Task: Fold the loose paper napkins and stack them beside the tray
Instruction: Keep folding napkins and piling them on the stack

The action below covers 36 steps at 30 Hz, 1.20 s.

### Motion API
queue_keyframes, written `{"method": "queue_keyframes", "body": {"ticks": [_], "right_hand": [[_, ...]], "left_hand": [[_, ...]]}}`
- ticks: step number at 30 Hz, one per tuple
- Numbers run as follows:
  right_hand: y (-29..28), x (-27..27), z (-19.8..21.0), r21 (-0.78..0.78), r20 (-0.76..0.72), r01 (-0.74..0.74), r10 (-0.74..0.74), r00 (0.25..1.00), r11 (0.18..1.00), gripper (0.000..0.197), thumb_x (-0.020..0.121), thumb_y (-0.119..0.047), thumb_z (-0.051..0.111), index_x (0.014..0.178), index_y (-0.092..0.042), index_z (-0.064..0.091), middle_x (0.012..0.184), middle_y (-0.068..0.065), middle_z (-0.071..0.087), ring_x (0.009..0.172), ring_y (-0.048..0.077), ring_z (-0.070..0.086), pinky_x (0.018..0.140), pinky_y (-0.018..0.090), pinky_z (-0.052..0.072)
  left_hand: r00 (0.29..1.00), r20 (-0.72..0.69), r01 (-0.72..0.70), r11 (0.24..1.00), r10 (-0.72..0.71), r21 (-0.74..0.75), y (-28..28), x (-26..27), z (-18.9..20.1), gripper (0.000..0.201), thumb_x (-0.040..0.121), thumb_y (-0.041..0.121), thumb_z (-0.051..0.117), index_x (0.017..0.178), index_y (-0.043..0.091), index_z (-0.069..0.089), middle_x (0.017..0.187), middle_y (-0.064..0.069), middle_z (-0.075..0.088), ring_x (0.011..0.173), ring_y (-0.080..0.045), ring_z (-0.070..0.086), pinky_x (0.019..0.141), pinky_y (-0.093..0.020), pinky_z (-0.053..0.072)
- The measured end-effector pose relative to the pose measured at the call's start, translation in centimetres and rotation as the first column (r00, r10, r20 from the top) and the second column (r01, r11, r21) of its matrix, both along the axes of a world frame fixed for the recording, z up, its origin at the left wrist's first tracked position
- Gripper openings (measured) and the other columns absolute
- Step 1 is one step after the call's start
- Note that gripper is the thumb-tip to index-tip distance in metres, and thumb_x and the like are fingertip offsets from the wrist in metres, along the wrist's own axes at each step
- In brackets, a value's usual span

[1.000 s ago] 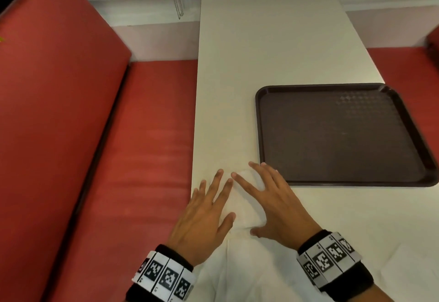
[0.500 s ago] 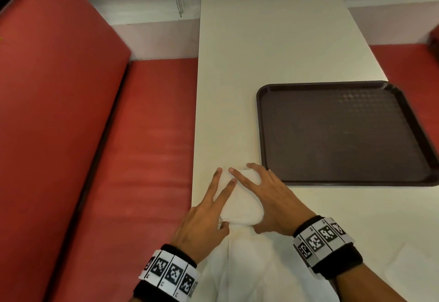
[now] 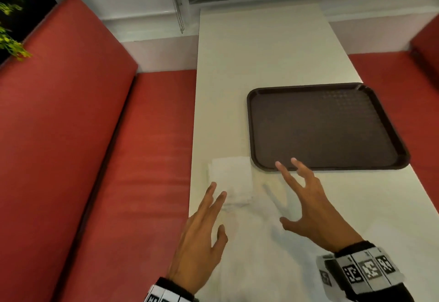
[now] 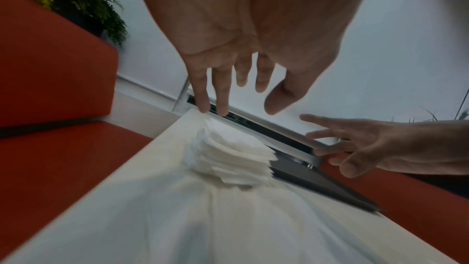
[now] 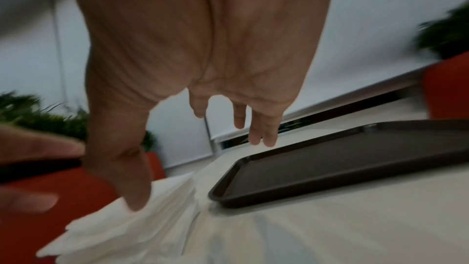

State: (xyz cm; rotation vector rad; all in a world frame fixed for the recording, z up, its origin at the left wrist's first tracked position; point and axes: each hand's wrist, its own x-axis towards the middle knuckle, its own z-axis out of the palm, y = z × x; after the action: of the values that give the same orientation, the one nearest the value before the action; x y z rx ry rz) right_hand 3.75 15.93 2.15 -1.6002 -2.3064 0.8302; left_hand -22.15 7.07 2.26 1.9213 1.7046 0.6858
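A stack of folded white napkins [image 3: 230,178] lies on the white table just left of the near-left corner of the dark brown tray [image 3: 325,128]. My left hand [image 3: 217,209] hovers just behind the stack, fingers straight, holding nothing. My right hand [image 3: 288,190] is spread open above the table, its fingertips over the tray's near rim. A loose unfolded napkin [image 3: 261,266] lies flat under both hands. The left wrist view shows the layered stack [image 4: 233,160] beyond my left hand [image 4: 241,95]. The right wrist view shows the stack [image 5: 152,218] below my right hand's thumb.
Red bench seats [image 3: 147,159] run along both long sides of the table, and the stack sits close to the table's left edge [image 3: 191,183]. A blind cord [image 3: 180,16] hangs at the far end. Green plants [image 3: 14,16] stand behind the left backrest.
Both hands have lifted off the napkin stack. The right hand has swung right toward the tray's near rim and the left has drawn back toward me.
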Motion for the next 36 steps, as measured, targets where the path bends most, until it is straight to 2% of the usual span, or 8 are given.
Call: {"method": "queue_keyframes", "body": {"ticks": [3, 6, 11, 16, 22, 30, 33, 36], "right_hand": [[-4.1, 4.1, 0.6, -0.006, -0.065, 0.118, -0.118, 0.991, 0.993, 0.112, 0.073, -0.032, 0.085, 0.148, -0.054, 0.005, 0.159, -0.013, 0.005, 0.14, 0.015, 0.027, 0.104, 0.028, 0.035], [-8.6, 7.4, 0.7, -0.049, -0.105, 0.172, -0.176, 0.979, 0.984, 0.092, 0.08, -0.025, 0.079, 0.15, -0.046, 0.022, 0.149, -0.011, 0.024, 0.127, 0.006, 0.035, 0.097, 0.023, 0.039], [-14.8, 10.0, -0.8, -0.158, -0.015, 0.132, -0.136, 0.991, 0.979, 0.063, 0.09, -0.032, 0.067, 0.145, -0.037, 0.039, 0.139, -0.007, 0.035, 0.127, 0.012, 0.036, 0.094, 0.02, 0.038], [-18.5, 10.2, -3.5, -0.188, 0.14, 0.009, 0.018, 0.99, 0.982, 0.054, 0.092, -0.042, 0.059, 0.143, -0.031, 0.044, 0.137, -0.002, 0.04, 0.122, 0.018, 0.039, 0.097, 0.03, 0.043], [-20.9, 9.4, -5.3, -0.025, 0.114, -0.046, 0.048, 0.992, 0.999, 0.04, 0.089, -0.041, 0.064, 0.124, -0.021, 0.064, 0.119, 0.005, 0.054, 0.105, 0.027, 0.052, 0.08, 0.037, 0.046], [-21.2, 7.9, -4.9, 0.001, 0.127, -0.108, 0.107, 0.986, 0.994, 0.06, 0.089, -0.034, 0.064, 0.145, -0.022, 0.045, 0.129, 0.005, 0.049, 0.112, 0.027, 0.049, 0.086, 0.038, 0.048], [-20.5, 6.8, -5.3, 0.032, 0.208, -0.132, 0.122, 0.97, 0.991, 0.068, 0.083, -0.032, 0.071, 0.145, -0.022, 0.046, 0.14, 0.007, 0.048, 0.118, 0.031, 0.049, 0.087, 0.042, 0.049], [-19.7, 5.9, -5.5, -0.024, 0.258, -0.106, 0.108, 0.96, 0.994, 0.058, 0.089, -0.033, 0.065, 0.144, -0.025, 0.047, 0.144, 0.003, 0.044, 0.123, 0.027, 0.045, 0.093, 0.039, 0.044]], "left_hand": [[0.999, 0.044, -0.031, 0.999, 0.031, -0.01, -2.6, 2.7, -0.6, 0.056, 0.095, 0.016, 0.055, 0.147, 0.035, 0.043, 0.153, 0.026, 0.035, 0.139, 0.006, 0.037, 0.109, -0.025, 0.039], [0.997, 0.027, -0.078, 0.997, 0.079, -0.018, -4.4, 5.4, -1.7, 0.04, 0.094, 0.019, 0.055, 0.131, 0.034, 0.058, 0.125, 0.024, 0.055, 0.114, 0.005, 0.056, 0.097, -0.027, 0.051], [0.957, -0.025, -0.291, 0.953, 0.29, -0.087, -7.5, 8.4, -2.8, 0.024, 0.091, 0.014, 0.066, 0.112, 0.025, 0.069, 0.1, 0.016, 0.062, 0.093, -0.004, 0.062, 0.08, -0.025, 0.051], [0.933, -0.18, -0.343, 0.92, 0.311, -0.191, -12.3, 10.1, -4.1, 0.019, 0.093, 0.029, 0.064, 0.112, 0.026, 0.066, 0.104, 0.011, 0.063, 0.101, -0.014, 0.061, 0.084, -0.032, 0.05], [0.899, -0.347, -0.342, 0.923, 0.267, -0.177, -17.5, 13.8, -4.3, 0.026, 0.09, 0.036, 0.066, 0.114, 0.026, 0.066, 0.124, 0.007, 0.059, 0.113, -0.02, 0.054, 0.09, -0.034, 0.042], [0.905, -0.163, -0.419, 0.888, 0.392, -0.189, -18.5, 13.1, -4.5, 0.028, 0.088, 0.027, 0.072, 0.115, 0.021, 0.064, 0.132, 0.002, 0.047, 0.115, -0.018, 0.054, 0.095, -0.033, 0.047], [0.896, 0.004, -0.427, 0.867, 0.443, -0.257, -17.7, 12.0, -3.9, 0.029, 0.089, 0.024, 0.072, 0.116, 0.024, 0.064, 0.129, 0.004, 0.048, 0.102, -0.011, 0.061, 0.093, -0.029, 0.05], [0.879, 0.127, -0.393, 0.85, 0.459, -0.35, -16.5, 11.0, -3.4, 0.028, 0.089, 0.023, 0.073, 0.115, 0.025, 0.063, 0.121, 0.002, 0.057, 0.092, -0.004, 0.064, 0.086, -0.021, 0.051]]}}
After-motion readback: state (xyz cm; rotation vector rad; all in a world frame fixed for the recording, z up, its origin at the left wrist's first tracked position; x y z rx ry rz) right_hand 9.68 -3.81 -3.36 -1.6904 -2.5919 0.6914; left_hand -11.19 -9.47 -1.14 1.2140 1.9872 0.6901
